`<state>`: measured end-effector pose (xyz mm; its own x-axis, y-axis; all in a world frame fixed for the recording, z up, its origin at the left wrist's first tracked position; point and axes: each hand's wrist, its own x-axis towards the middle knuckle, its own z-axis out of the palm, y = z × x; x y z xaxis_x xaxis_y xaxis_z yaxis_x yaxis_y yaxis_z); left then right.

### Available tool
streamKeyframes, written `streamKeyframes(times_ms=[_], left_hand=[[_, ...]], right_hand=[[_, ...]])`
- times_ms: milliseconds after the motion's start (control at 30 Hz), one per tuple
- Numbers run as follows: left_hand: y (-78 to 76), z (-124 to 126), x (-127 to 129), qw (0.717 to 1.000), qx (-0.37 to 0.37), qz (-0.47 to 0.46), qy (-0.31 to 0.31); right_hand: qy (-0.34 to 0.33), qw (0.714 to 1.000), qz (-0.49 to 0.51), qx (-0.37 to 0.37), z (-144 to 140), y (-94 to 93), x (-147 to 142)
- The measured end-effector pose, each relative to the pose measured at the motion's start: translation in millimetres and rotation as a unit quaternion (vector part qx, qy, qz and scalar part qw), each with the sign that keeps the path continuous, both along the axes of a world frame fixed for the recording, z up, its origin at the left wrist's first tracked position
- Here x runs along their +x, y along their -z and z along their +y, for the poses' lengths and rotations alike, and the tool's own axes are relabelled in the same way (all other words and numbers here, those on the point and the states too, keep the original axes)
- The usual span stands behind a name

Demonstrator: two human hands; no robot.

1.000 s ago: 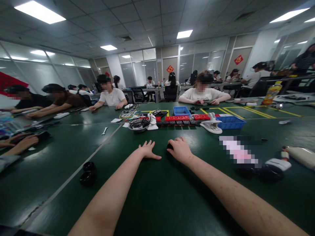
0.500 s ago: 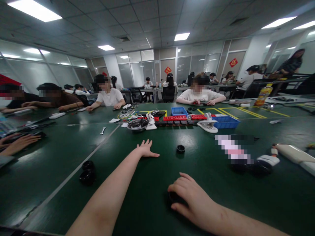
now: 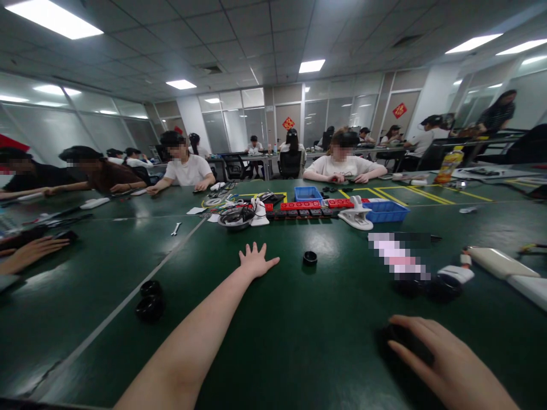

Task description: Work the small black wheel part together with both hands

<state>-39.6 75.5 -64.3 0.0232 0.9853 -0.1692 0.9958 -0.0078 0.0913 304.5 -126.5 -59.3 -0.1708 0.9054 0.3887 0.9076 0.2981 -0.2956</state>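
Note:
My left hand (image 3: 255, 264) is stretched far forward over the green table, its fingers spread and nothing in them. To its right stands a small black round cup-like piece (image 3: 310, 258), apart from the fingers. At the lower right, my right hand (image 3: 436, 347) is curled around a dark piece (image 3: 409, 343); it looks like another black cup, but the fingers cover much of it. Left of my left forearm sit two more black cups, a rear one (image 3: 151, 288) and a front one (image 3: 149, 308), close together.
Two black round pieces (image 3: 444, 287) lie at the right beside a white device (image 3: 456, 273). Farther back are a red-and-black power strip (image 3: 303, 206), a bowl of cables (image 3: 235, 219), blue bins (image 3: 387, 212) and a wrench (image 3: 176, 229). A co-worker's hand (image 3: 36, 253) rests at the left.
My right hand has moved to the right with the dark piece in its grasp. My left hand has turned slightly, its fingers more spread. The view has shifted a little.

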Motion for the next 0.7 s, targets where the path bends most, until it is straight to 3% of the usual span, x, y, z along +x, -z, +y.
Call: streamKeyframes(times_ms=[200, 367, 567, 700], left_hand=[[-2.5, -3.2, 0.1, 1.0, 0.005, 0.001, 0.001], [-1.2, -3.1, -0.2, 1.0, 0.01, -0.006, 0.005], [2.7, -0.4, 0.0, 1.0, 0.016, 0.007, -0.003], [4.3, 1.0, -0.7, 1.0, 0.016, 0.006, -0.002]], right_hand=[[0.091, 0.996, -0.022, 0.0, 23.8, -2.6, 50.8], [0.124, 0.992, -0.011, -0.021, 38.0, -3.0, 67.4], [0.149, 0.989, 0.008, -0.016, 37.5, -6.2, 64.4], [0.16, 0.984, 0.038, 0.065, 30.4, -26.3, 35.1]])
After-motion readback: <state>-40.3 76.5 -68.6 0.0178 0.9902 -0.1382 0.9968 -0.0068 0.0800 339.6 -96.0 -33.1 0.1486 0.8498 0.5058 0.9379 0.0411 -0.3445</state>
